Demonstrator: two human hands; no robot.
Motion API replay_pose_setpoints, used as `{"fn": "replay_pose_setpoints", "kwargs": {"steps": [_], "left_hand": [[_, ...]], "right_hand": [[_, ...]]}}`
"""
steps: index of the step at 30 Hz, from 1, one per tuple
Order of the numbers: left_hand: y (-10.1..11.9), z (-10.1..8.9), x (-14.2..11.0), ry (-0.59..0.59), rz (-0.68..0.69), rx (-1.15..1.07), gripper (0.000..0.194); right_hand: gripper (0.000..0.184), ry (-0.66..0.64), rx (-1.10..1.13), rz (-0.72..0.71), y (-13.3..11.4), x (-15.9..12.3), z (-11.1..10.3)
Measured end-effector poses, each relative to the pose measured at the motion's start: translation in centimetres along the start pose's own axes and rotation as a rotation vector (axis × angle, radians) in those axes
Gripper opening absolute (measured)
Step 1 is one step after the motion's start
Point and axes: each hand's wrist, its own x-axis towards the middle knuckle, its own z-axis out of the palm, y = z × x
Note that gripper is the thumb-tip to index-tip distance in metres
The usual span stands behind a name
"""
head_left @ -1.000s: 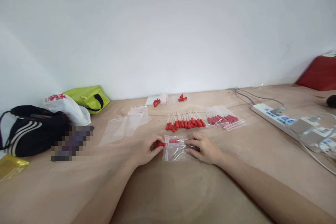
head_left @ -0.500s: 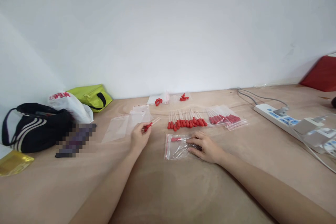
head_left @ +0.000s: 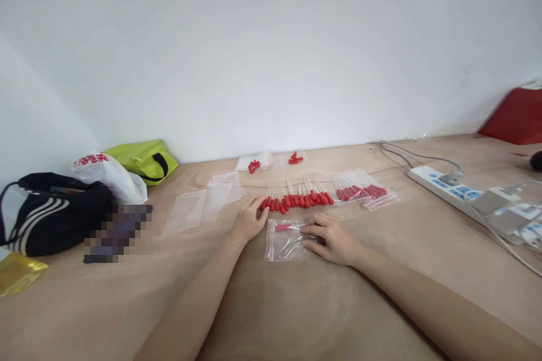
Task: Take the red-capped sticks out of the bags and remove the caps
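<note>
My left hand point(head_left: 250, 220) is at the left end of a row of red-tipped sticks point(head_left: 298, 199), thumb and fingers closed round the red end of one stick point(head_left: 264, 204). The row lies on the table with the red ends toward me and the thin pale shafts pointing to the wall. Just below the row is a clear zip bag point(head_left: 282, 245) with a red-tipped stick point(head_left: 284, 227) showing through it. My right hand point(head_left: 334, 240) grips the bag's right end with curled fingers, which hide part of it.
Flat clear bags point(head_left: 186, 211) lie to the left. Filled bags with red-tipped sticks point(head_left: 366, 189) are right of the row. Small red pieces point(head_left: 254, 166) sit on bags by the wall. A power strip point(head_left: 444, 186) with cables is at right; a black bag point(head_left: 59, 214) stands at left.
My left hand has moved right with its red-tipped stick, from open table to the row's left end. My right hand stays on the zip bag.
</note>
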Motion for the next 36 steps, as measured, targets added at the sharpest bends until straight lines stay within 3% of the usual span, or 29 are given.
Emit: {"fn": "replay_pose_setpoints", "kwargs": {"steps": [5,11,17,23,26,31,33,36], "left_hand": [[0.1,-0.1,0.0,-0.002,-0.003,-0.007,0.025],[1.4,-1.3,-1.9,0.107,0.001,-0.049,0.011],[2.5,-1.8,-3.6,-0.068,0.0,-0.163,0.01],[3.1,-1.0,-3.0,-0.162,-0.037,-0.188,0.018],[3.5,-0.5,-2.9,-0.155,-0.096,-0.179,0.015],[3.0,-1.5,-3.3,-0.222,-0.121,-0.353,0.008],[2.0,-2.3,-3.7,-0.183,-0.199,-0.449,0.01],[0.3,-3.3,-3.8,0.119,-0.347,-0.549,0.016]], "right_hand": [[0.026,-0.01,0.007,0.015,-0.1,0.0,0.0],[0.026,-0.009,0.004,0.008,0.1,0.0,0.0],[0.026,-0.003,0.01,0.01,0.0,0.0,0.1],[0.026,-0.007,0.036,0.01,-0.1,0.1,0.0],[0.027,-0.016,0.054,-0.008,0.1,0.1,0.1],[0.029,-0.019,0.069,-0.003,0.3,0.0,0.1],[0.028,-0.015,0.078,-0.001,0.3,-0.1,0.1],[0.027,-0.013,0.076,0.003,0.3,-0.1,0.1]]}}
